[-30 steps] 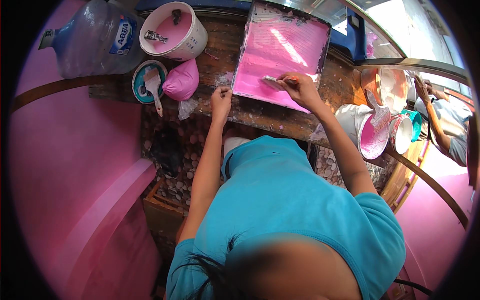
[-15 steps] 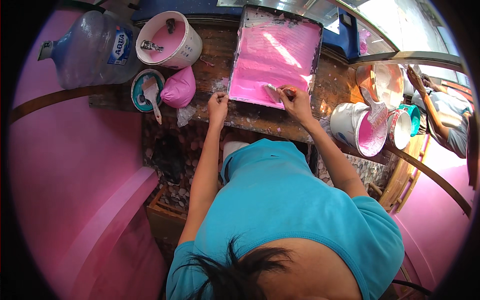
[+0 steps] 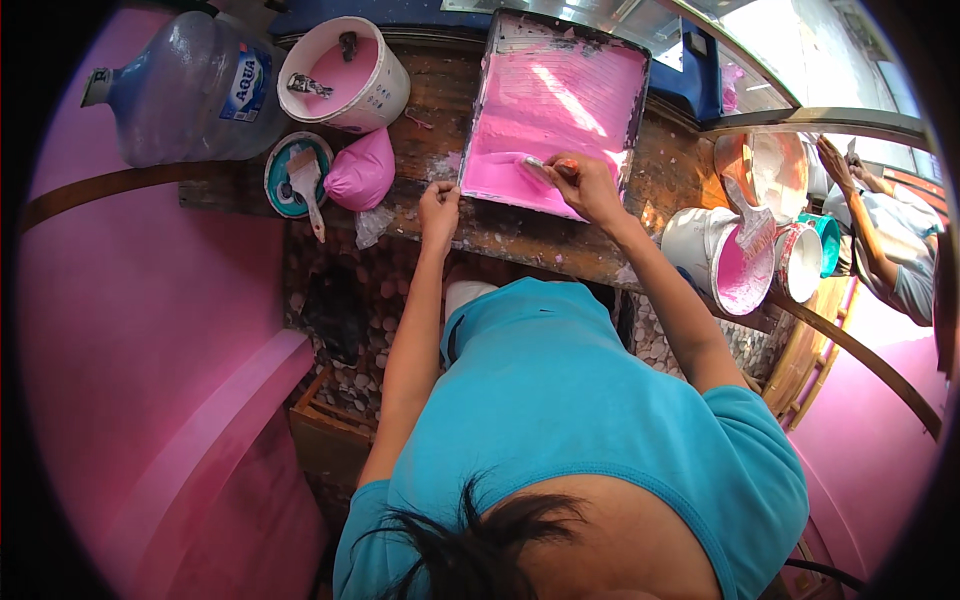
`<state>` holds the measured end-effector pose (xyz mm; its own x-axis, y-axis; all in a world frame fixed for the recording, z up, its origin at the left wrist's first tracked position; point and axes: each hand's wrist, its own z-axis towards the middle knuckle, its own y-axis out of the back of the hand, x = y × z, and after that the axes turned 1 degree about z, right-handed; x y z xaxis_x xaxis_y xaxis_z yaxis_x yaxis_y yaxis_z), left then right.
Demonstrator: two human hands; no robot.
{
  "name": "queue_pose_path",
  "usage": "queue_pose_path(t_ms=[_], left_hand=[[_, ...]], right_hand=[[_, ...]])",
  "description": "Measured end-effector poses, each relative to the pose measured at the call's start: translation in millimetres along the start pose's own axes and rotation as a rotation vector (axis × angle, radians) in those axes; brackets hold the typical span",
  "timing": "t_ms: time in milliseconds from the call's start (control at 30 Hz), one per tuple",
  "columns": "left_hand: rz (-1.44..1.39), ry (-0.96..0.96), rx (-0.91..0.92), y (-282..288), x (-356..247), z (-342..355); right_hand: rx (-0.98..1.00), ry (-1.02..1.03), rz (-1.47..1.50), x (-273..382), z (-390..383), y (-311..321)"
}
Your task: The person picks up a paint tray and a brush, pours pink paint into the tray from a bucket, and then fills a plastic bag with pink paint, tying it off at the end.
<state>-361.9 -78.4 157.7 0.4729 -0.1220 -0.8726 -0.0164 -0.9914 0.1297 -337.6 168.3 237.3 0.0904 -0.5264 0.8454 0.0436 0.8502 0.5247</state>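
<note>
A black-rimmed paint tray (image 3: 570,75) lies on the wooden bench, coated with pink paint and ribbed on its far slope. My left hand (image 3: 438,214) is closed on the tray's near left corner, fingertips pinching the rim. In my right hand (image 3: 592,190), a paintbrush (image 3: 537,167) with an orange-tipped handle is gripped over the near end of the tray. Its working end is down at the pool of pink paint, partly hidden.
To the left stand a white paint bucket (image 3: 385,95), a teal tub with a brush (image 3: 304,180), a tied pink bag (image 3: 360,170) and a large water bottle (image 3: 185,90). On the right are a pink-lined bucket (image 3: 690,240), other tubs and another person (image 3: 890,230) at work.
My right hand and the paintbrush have shifted slightly up and away from the tray's near edge. My left hand stays at the tray corner.
</note>
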Motion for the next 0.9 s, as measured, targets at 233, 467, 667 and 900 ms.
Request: queue_pose_path(t_ms=[233,467,667,900], left_hand=[[0.061,0.007,-0.014,4.7,4.5,0.0],[-0.091,0.147,0.174,18.5,-4.0,-3.8],[-0.118,0.123,0.332,90.3,-6.1,-11.4],[0.0,0.146,0.41,213.1,-29.7,-15.5]], right_hand=[[0.173,0.076,-0.415,-4.7,-75.4,41.5],[0.193,-0.074,-0.482,10.0,-107.5,31.7],[0.386,-0.223,-0.63,39.7,-89.2,57.5],[0.1,-0.03,-0.264,151.2,88.5,16.2]])
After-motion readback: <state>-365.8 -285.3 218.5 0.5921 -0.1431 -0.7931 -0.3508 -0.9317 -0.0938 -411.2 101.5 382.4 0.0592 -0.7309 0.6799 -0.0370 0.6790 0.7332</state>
